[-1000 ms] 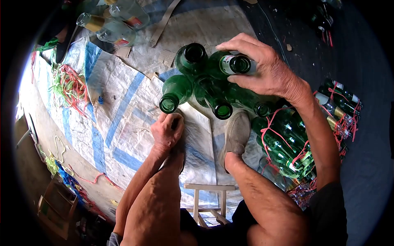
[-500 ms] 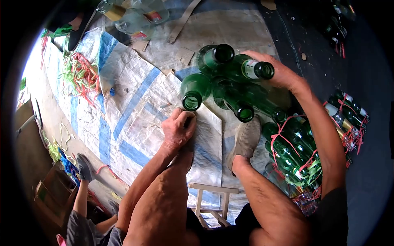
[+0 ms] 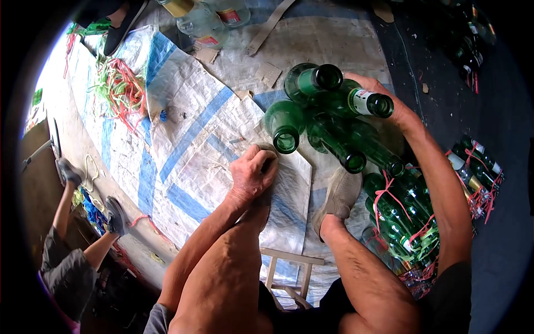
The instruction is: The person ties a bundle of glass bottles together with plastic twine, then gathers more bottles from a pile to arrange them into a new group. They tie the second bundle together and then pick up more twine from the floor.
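Note:
Several green bottles (image 3: 334,142) stand close together in front of me, their open necks toward the camera. My right hand (image 3: 381,96) reaches round their far right side, beside a bottle with a white neck label (image 3: 361,101); its fingers are largely hidden behind the glass. My left hand (image 3: 254,171) is closed above my left shoe, just below and left of the nearest left bottle (image 3: 285,125). What it holds, if anything, is hidden inside the curled fingers.
Green bottles tied with pink string (image 3: 397,214) lie at the right. Clear bottles (image 3: 203,28) stand at the far side. Tangled red and green string (image 3: 119,89) lies on the woven sheet (image 3: 189,128). Another person's legs (image 3: 100,247) show at lower left, above a wooden stool (image 3: 292,258) beside mine.
The whole scene, bottles included, has shifted slightly right in view. My hands keep nearly the same positions beside the bottles. The other person's legs at lower left have moved apart.

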`<state>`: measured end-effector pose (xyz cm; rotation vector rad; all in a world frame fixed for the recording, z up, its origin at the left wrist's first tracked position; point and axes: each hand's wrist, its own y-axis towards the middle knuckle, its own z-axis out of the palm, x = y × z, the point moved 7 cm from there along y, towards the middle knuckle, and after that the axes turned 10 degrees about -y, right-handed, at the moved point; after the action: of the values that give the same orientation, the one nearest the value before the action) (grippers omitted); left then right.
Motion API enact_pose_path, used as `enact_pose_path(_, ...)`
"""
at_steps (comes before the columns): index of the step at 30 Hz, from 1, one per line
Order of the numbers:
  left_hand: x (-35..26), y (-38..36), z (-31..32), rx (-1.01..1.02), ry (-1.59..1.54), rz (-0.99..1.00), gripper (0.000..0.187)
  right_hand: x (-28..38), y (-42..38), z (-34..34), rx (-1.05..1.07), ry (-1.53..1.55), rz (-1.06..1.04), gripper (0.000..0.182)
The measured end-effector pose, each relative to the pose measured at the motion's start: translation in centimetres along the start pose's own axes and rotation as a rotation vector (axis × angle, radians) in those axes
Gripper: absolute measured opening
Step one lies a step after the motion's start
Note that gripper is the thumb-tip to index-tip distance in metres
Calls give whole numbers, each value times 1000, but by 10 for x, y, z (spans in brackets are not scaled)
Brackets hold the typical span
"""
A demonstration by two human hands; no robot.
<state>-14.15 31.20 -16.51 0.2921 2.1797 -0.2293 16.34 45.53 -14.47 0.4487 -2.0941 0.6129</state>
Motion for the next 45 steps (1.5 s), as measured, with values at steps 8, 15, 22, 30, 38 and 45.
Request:
enact_pose_path(8,1,0,1,1,15,31,12,-11,5,2,-34,-74,-50,62)
enact_pose_path(15,3,-3,3,24,9,2,16,-13,-2,4,-26,-176,-37,71)
enact_pose_path(22,2,-1,3,4,-7,43,21,-25,8,-10,-7,-165,184,54)
enact_pose_path(30,0,-1,1,9,-8,62,23,-49,59,-122,-565,-613,156,66)
enact_pose_path(38,7,-2,4,28,-20,51,25,-67,125,-180,-491,-909,266,83)
enact_pose_path(45,11,-3,5,41,-29,15,25,-60,116,-163,-518,-1165,276,77)
